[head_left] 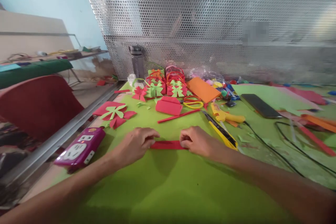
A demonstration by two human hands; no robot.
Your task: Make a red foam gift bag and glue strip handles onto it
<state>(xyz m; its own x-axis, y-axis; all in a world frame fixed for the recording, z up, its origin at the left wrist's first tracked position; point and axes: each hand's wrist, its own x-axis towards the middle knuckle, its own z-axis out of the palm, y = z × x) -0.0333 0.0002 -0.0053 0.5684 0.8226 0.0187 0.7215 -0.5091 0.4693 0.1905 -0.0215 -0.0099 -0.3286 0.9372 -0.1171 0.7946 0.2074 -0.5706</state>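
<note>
Nearest the camera, both forearms reach in over the green sheet [168,189], and the two hands meet on a red strip [168,144] lying flat on it. The strip's long axis runs from nine to three o'clock, straight between the hands. The left hand [138,142] has its fingers curled down and pinching the nine o'clock end; the right hand [196,141] pinches the three o'clock end the same way, thumb and fingertips closed on the foam. Both hands are equally near, each covering its own end, so only the middle of the strip shows.

At nine o'clock from the left hand, a purple socket block [80,148] sits at the table edge. At one o'clock from the right hand lies a yellow cutter [223,133], and just beyond it a yellow glue gun [226,114] with its black cord trailing toward three o'clock. Farther out, at twelve o'clock, a thin red stick [178,116] and a folded red piece [168,105]. At eleven o'clock, a red and green bow [114,112]. Beyond those, a cluster of small baskets [165,83], an orange sheet [203,89], a phone [261,105] at two o'clock, and a bottle [137,61] against the perforated metal screen [210,24]
</note>
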